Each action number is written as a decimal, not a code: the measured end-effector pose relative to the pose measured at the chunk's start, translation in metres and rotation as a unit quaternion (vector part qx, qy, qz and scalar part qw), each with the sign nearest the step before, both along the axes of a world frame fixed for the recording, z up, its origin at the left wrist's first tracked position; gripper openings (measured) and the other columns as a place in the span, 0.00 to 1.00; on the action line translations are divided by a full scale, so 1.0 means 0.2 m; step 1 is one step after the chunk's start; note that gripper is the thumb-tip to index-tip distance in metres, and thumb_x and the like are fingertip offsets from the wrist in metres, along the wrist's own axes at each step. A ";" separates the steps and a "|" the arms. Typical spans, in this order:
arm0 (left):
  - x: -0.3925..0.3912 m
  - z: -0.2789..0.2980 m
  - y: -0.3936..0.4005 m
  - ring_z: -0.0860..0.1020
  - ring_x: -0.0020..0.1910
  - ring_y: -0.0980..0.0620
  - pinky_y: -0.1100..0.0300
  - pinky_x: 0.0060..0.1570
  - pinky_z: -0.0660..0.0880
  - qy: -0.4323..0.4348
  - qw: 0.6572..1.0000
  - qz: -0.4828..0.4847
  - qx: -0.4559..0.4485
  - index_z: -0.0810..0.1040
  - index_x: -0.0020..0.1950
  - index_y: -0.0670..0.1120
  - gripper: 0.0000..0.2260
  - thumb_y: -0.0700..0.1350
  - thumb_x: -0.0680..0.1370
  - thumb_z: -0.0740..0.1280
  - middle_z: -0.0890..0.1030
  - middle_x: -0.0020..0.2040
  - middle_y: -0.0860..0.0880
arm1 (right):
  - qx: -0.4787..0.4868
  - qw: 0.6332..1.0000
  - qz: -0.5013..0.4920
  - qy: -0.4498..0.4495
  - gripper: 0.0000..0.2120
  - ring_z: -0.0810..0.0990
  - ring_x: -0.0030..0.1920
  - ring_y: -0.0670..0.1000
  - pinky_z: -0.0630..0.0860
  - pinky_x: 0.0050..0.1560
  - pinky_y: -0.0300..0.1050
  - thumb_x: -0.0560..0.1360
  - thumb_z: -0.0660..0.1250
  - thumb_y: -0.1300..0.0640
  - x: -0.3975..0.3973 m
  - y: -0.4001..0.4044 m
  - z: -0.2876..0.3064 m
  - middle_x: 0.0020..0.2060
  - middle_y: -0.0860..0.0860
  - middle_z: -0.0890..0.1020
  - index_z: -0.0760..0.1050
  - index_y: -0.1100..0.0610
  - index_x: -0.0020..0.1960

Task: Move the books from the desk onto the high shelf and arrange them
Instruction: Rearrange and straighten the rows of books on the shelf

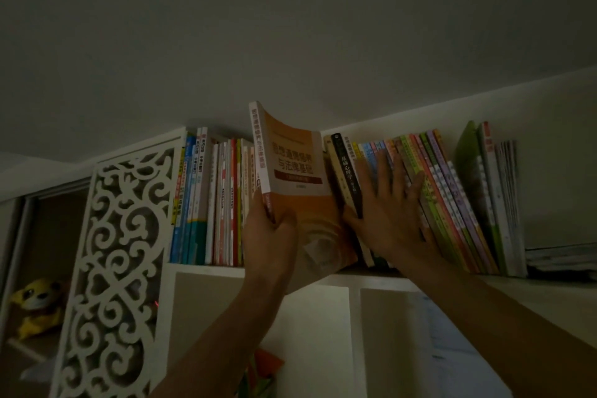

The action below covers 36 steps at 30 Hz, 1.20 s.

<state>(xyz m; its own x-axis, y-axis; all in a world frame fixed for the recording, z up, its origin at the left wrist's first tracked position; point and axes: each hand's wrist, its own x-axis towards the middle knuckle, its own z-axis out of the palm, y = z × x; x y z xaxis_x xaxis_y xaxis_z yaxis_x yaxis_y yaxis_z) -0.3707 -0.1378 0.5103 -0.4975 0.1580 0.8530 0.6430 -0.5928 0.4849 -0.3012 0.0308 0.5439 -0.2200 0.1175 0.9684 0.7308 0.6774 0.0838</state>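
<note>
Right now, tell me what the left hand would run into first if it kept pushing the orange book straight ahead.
Probably nothing at first: the left hand aims the orange book at the gap before the black book; likely the shelf's back, though depth is unclear.

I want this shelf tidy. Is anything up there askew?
Yes. The books right of the gap lean leftward instead of standing upright, propped by the right hand. The orange book in the left hand isn't seated yet.

A home study or bedroom is suggested, dimly lit. A white high shelf (206, 269) packed w/ upright books (223, 197) is seen under the ceiling, beside a white carved fretwork panel (122, 262). A yellow plush toy (38, 304) is kept in a cubby at lower left.
</note>
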 end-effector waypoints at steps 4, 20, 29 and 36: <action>0.02 0.05 0.14 0.77 0.52 0.57 0.61 0.48 0.78 -0.007 1.000 0.022 -0.007 0.69 0.58 0.54 0.15 0.35 0.77 0.59 0.77 0.53 0.54 | 0.009 1.000 0.002 -0.005 0.34 0.43 0.74 0.67 0.33 0.66 0.66 0.74 0.55 0.34 0.03 -0.02 0.02 0.75 0.64 0.47 0.50 0.43 0.75; -0.06 0.08 0.63 0.46 0.75 0.47 0.47 0.72 0.39 0.064 0.952 0.268 -0.136 0.44 0.77 0.48 0.27 0.57 0.80 0.47 0.48 0.76 0.44 | -0.017 0.999 -0.032 -0.030 0.34 0.32 0.73 0.65 0.33 0.67 0.67 0.74 0.46 0.30 0.06 0.01 0.02 0.74 0.61 0.35 0.34 0.37 0.73; -0.34 0.09 0.47 0.24 0.68 0.55 0.56 0.61 0.20 0.310 0.864 0.340 -0.204 0.29 0.70 0.60 0.27 0.64 0.74 0.35 0.26 0.70 0.57 | -0.032 0.990 -0.016 -0.136 0.38 0.25 0.71 0.58 0.28 0.65 0.59 0.66 0.40 0.26 0.17 0.00 0.02 0.72 0.53 0.27 0.30 0.35 0.70; -0.47 0.10 0.50 0.24 0.68 0.49 0.46 0.62 0.25 0.320 0.845 0.362 -0.229 0.23 0.65 0.66 0.29 0.70 0.67 0.28 0.24 0.71 0.52 | -0.027 0.975 -0.041 -0.216 0.38 0.17 0.66 0.58 0.25 0.66 0.61 0.63 0.35 0.24 0.09 0.02 0.02 0.68 0.52 0.21 0.20 0.34 0.64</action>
